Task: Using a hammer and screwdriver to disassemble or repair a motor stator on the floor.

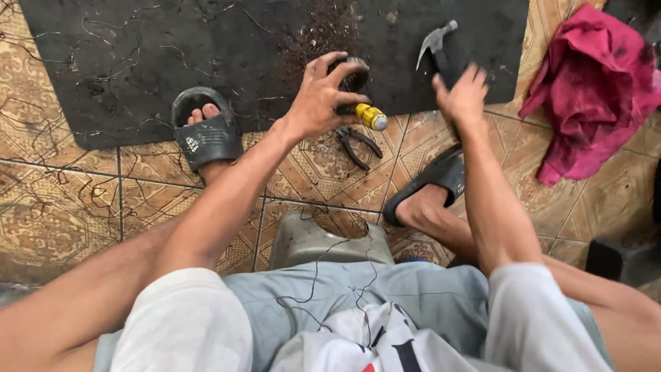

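My left hand (pixel 320 96) grips a tool with a yellow handle (pixel 370 116), pressing it against a dark round part (pixel 352 76) on the black rubber mat (pixel 172 55). My right hand (pixel 463 96) is closed around the dark handle of a hammer whose metal head (pixel 435 40) is raised above the mat. A pair of pliers (pixel 359 143) lies on the tiled floor just below my left hand.
My feet in black sandals (pixel 206 134) (pixel 434 178) rest on the patterned tiles. A crumpled pink-red cloth (pixel 595 89) lies at the right. Thin wire scraps litter the mat and floor. A grey stool edge (pixel 310 238) shows between my knees.
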